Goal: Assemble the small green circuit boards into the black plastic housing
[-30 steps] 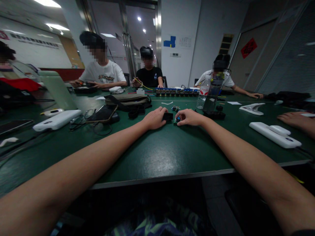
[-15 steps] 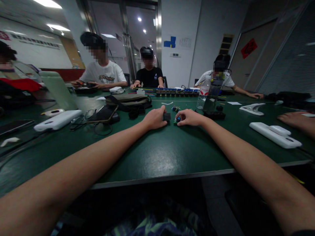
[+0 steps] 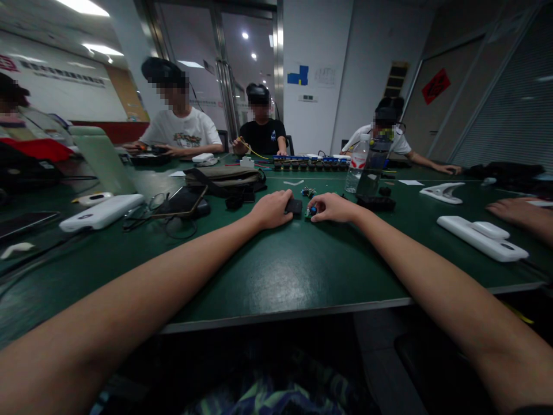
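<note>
Gripping a black block (image 3: pixel 294 208) in my left hand (image 3: pixel 272 209), I pinch a small green circuit board (image 3: pixel 308 212) by its blue part (image 3: pixel 314 211) in my right hand (image 3: pixel 336 208), low over the bench (image 3: pixel 276 271). The block sits just left of the board; a rightward slip of my left grip could knock the two together. A loose pinch could let the board twist, and a forward nudge could scatter the small parts (image 3: pixel 307 191) just beyond it.

Both forearms reach forward and converge, left hand (image 3: pixel 272 208) and right hand (image 3: pixel 332 207) apart, fingers apparently curled.
</note>
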`<state>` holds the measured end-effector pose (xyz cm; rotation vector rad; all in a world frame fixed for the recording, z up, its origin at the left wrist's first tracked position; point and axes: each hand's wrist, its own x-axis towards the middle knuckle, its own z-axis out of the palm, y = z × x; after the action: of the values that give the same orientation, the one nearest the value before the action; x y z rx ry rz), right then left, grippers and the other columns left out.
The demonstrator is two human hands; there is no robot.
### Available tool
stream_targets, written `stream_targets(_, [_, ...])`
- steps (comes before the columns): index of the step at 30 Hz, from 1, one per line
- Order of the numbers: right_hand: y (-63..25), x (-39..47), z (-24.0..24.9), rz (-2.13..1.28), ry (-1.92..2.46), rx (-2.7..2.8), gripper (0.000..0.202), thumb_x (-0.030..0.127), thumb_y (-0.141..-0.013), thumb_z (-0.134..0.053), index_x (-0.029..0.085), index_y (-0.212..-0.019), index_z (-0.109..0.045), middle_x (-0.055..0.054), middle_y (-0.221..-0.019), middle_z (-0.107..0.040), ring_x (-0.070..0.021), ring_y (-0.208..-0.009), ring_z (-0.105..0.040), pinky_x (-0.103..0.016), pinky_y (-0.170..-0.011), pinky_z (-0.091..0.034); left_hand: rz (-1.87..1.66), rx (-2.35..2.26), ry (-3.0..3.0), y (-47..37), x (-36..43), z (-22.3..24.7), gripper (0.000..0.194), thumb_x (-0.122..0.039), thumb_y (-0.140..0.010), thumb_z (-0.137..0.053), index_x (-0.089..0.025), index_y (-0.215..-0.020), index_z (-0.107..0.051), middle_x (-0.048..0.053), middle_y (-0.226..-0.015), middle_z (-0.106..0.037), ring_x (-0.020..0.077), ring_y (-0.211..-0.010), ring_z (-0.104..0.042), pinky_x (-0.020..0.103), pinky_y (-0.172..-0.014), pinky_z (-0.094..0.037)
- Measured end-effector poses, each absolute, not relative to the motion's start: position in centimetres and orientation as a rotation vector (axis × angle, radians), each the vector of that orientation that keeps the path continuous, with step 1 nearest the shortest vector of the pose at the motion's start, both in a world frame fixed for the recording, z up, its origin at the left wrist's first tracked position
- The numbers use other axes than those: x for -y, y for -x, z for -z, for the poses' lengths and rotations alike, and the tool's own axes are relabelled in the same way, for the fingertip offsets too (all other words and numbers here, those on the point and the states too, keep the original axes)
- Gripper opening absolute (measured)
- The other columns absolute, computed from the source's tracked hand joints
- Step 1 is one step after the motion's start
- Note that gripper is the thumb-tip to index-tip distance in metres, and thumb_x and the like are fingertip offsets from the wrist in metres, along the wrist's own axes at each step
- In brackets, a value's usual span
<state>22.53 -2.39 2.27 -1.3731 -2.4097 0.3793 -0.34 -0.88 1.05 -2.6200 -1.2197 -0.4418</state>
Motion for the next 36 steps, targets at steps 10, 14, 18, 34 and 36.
stream_targets(10, [-22.47,2.54,-2.39,-0.334,1.377,2.415,0.039,0.027,-0.071,-0.081,0.018,-0.109,-0.072,0.001,-0.08,-0.064,-0.0133,-0.072,-0.058,-0.025,-0.072,-0.042,0.413,1.255,2.628,0.29,1.07,-1.22,0.037,-0.033,-0.085,-0.055,-0.019,-0.119,-0.05,0.013,-0.114,-0.069,0.029,-0.104,-0.068,0.038,-0.088,-0.053])
stream_targets(14, [-22.55,2.46,-2.34,-0.314,1.371,2.413,0.04,0.026,-0.07,-0.081,0.019,-0.108,-0.072,0.002,-0.08,-0.064,-0.0137,-0.073,-0.059,-0.025,-0.072,-0.042,0.396,1.252,2.619,0.26,1.08,-1.28,0.036,-0.035,-0.086,-0.055,-0.02,-0.118,-0.05,0.012,-0.114,-0.069,0.0276,-0.103,-0.068,0.037,-0.087,-0.053])
stream_targets(18, [-22.6,2.43,-2.29,-0.293,1.367,2.417,0.039,0.025,-0.07,-0.081,0.02,-0.108,-0.073,0.002,-0.08,-0.065,-0.0137,-0.073,-0.06,-0.024,-0.072,-0.042,0.39,1.249,2.619,0.31,0.88,-1.15,0.036,-0.04,-0.088,-0.054,-0.02,-0.118,-0.05,0.011,-0.116,-0.068,0.0273,-0.105,-0.067,0.037,-0.089,-0.053])
stream_targets(34, [-22.18,2.84,-2.53,-0.163,1.377,2.435,0.038,0.015,-0.067,-0.073,0.016,-0.105,-0.078,-0.002,-0.081,-0.071,-0.0153,-0.071,-0.06,-0.025,-0.071,-0.044,0.264,1.283,2.662,0.25,0.56,-0.94,0.043,-0.051,-0.097,-0.042,-0.018,-0.123,-0.053,0.014,-0.12,-0.063,0.027,-0.108,-0.065,0.037,-0.094,-0.05])
stream_targets(36, [-22.14,2.87,-2.6,-0.128,1.336,2.41,0.037,0.014,-0.067,-0.073,0.015,-0.104,-0.078,-0.003,-0.081,-0.07,-0.0149,-0.07,-0.059,-0.025,-0.071,-0.044,0.247,1.28,2.679,0.24,0.43,-0.96,0.043,-0.052,-0.097,-0.04,-0.018,-0.119,-0.055,0.013,-0.117,-0.065,0.0267,-0.107,-0.064,0.037,-0.094,-0.05])
